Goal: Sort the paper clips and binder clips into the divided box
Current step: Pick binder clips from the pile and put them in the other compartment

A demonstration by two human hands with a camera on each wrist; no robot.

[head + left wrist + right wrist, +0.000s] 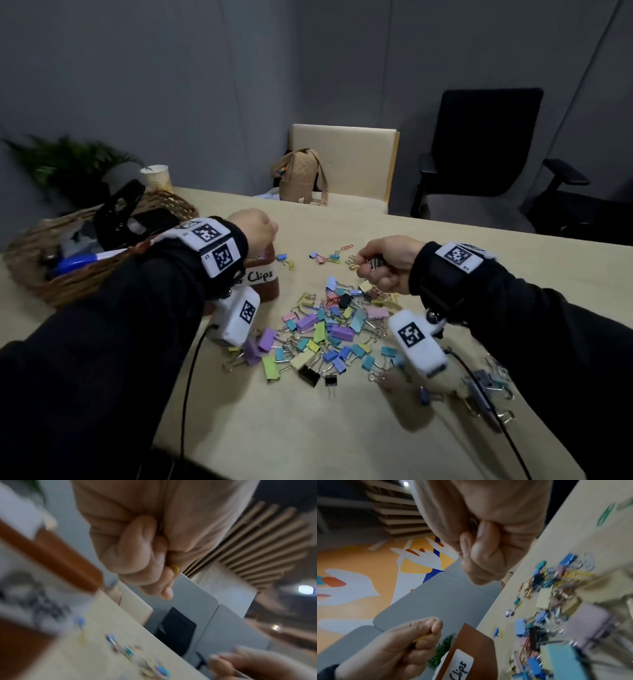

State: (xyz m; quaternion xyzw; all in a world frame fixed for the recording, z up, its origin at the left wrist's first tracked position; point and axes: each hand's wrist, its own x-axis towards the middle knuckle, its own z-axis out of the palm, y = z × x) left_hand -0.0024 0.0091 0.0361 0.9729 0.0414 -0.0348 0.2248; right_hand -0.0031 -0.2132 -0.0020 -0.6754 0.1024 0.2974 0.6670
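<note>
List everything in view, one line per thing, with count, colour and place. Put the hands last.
Binder clips: many, pastel and black, piled mid-table.
Paper clips: a few, coloured, scattered beyond the pile.
Box: one, brown, white label reading "Clips", left of the pile.
Table: one, beige.
Wicker basket: one, brown, far left, holding dark items and a blue marker.
Paper cup: one, pale, behind the basket.
Plant: one, green, far left.
Quilted bag: one, tan, on a beige chair.
Office chair: one, black, far right.
Left hand: above the box, pinching a yellow clip.
Right hand: above the pile, gripping small clips.
</note>
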